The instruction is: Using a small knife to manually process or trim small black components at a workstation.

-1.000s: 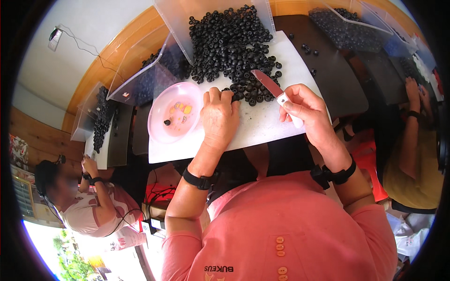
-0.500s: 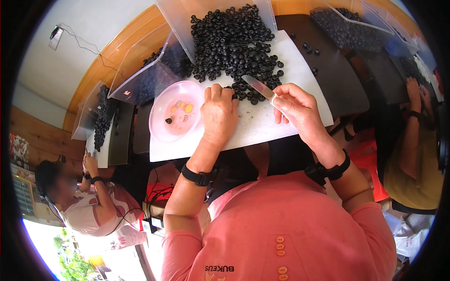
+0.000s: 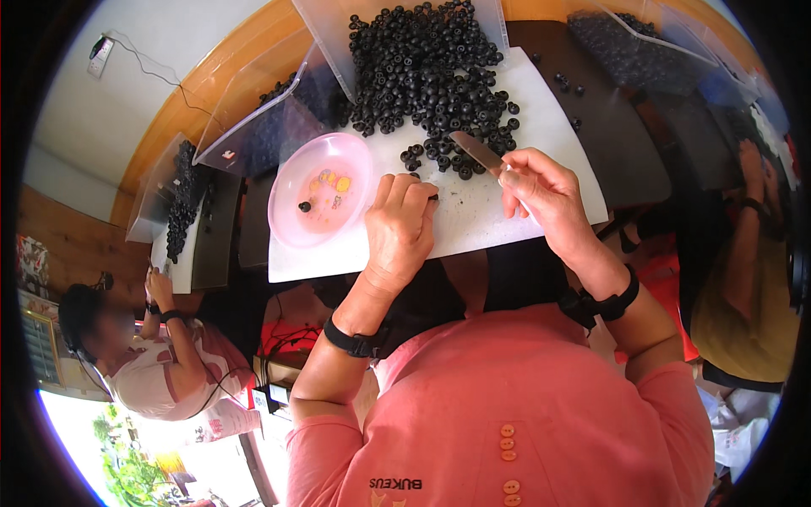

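Observation:
My right hand grips a small knife by its pale handle, the blade slanting up and left over the white board. My left hand is closed near the board's front, with a small black round piece partly showing at its fingertips. Beyond both hands, a heap of small black round pieces, some with holes, spills from a clear bin onto the board. To the left of my left hand sits a pink bowl with yellow printed figures and one black piece inside.
The clear bin lies tipped at the board's far edge, with another clear bin to its left. Several stray pieces dot the dark table at right. One person works at left, another at right.
My left hand has drawn back from the heap toward me and slightly right, a black piece at its fingers. The knife hand has shifted slightly right.

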Motion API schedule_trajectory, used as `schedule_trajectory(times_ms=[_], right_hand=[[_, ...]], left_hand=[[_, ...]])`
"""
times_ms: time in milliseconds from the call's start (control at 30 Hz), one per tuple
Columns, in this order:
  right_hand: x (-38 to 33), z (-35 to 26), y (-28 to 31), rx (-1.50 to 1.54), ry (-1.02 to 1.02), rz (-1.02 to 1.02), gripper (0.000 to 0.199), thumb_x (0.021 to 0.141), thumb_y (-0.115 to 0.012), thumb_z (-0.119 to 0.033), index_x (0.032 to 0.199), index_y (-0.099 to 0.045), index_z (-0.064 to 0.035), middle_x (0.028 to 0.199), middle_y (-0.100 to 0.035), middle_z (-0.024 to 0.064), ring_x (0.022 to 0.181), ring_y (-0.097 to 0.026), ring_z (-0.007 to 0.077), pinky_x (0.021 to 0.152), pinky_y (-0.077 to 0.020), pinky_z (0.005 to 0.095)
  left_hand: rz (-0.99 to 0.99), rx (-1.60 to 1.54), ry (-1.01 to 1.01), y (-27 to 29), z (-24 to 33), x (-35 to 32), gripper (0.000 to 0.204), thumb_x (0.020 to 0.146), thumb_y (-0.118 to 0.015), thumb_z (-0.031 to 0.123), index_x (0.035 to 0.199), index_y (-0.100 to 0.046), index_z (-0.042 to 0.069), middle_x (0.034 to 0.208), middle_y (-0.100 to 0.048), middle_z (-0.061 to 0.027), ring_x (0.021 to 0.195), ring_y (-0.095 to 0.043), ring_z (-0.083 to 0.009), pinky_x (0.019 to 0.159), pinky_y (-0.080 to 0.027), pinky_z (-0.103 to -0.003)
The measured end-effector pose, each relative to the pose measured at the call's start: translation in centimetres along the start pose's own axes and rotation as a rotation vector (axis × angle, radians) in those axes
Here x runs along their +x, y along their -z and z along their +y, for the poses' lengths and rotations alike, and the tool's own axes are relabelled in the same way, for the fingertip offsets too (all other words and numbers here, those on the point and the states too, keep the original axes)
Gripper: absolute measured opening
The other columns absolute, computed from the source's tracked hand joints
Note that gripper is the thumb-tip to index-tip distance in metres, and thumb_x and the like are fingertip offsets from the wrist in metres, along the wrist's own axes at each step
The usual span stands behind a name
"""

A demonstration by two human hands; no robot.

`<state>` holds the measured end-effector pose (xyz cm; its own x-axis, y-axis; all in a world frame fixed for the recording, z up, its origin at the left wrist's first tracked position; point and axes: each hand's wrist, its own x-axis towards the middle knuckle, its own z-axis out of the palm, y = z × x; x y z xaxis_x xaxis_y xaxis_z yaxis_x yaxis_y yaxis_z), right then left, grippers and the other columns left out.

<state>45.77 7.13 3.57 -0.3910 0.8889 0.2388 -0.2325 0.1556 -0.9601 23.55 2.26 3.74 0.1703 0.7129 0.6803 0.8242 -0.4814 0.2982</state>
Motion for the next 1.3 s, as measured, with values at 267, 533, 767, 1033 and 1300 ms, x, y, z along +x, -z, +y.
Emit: schedule_trajectory(times_ms=[267, 533, 767, 1033, 1300], right_hand=[[1.0, 0.6, -1.5, 0.064, 0.062, 0.003, 0.019, 0.098, -0.067, -0.022, 0.099, -0.066, -0.0025, 0.074, -0.056, -0.004, 0.063, -0.049, 0.0035, 0.056, -0.0356, 0.0209], [1.0, 0.7, -2.4, 0.018, 0.073, 0.014, 0.018, 0.097, -0.069, -0.019, 0.096, -0.065, -0.0017, 0.072, -0.054, -0.0041, 0.063, -0.046, 0.0039, 0.056, -0.0371, 0.0216], [0.9, 1.3, -2.3, -0.006, 0.099, -0.007, 0.019, 0.097, -0.069, -0.02, 0.095, -0.065, -0.0017, 0.072, -0.055, -0.004, 0.063, -0.046, 0.0033, 0.056, -0.0373, 0.0215], [0.6, 1.6, -2.1, -0.059, 0.162, 0.0, 0.02, 0.097, -0.069, -0.02, 0.095, -0.065, -0.0005, 0.072, -0.058, -0.0032, 0.064, -0.046, 0.0025, 0.056, -0.0378, 0.0214], [0.6, 1.8, -2.1, -0.084, 0.147, 0.008, 0.02, 0.097, -0.07, -0.02, 0.094, -0.065, -0.0005, 0.072, -0.057, -0.0035, 0.064, -0.047, 0.0025, 0.055, -0.0378, 0.021]], left_hand=[[0.011, -0.052, 0.068, -0.4, -0.2, -1.1, 0.018, 0.077, -0.074, -0.004, 0.094, -0.069, 0.003, 0.087, -0.063, -0.01, 0.081, -0.059, -0.0288, 0.07, -0.049, -0.038], [0.003, -0.035, 0.177, -0.8, -0.2, -1.0, 0.024, 0.076, -0.076, -0.001, 0.099, -0.068, 0.001, 0.081, -0.06, -0.0101, 0.075, -0.058, -0.0256, 0.066, -0.049, -0.036], [0.016, 0.003, 0.229, -0.7, 0.1, -1.1, 0.026, 0.076, -0.08, 0.006, 0.099, -0.069, 0.001, 0.083, -0.06, -0.0095, 0.078, -0.059, -0.025, 0.067, -0.049, -0.036], [0.045, 0.033, 0.206, -1.2, 0.4, -1.4, 0.025, 0.075, -0.079, 0.006, 0.098, -0.069, 0.002, 0.086, -0.061, -0.0101, 0.082, -0.06, -0.0273, 0.07, -0.05, -0.038], [0.008, 0.064, 0.119, -1.5, 0.1, -1.1, 0.018, 0.074, -0.075, 0.004, 0.091, -0.067, 0.003, 0.086, -0.059, -0.0111, 0.084, -0.058, -0.0325, 0.07, -0.05, -0.042]])
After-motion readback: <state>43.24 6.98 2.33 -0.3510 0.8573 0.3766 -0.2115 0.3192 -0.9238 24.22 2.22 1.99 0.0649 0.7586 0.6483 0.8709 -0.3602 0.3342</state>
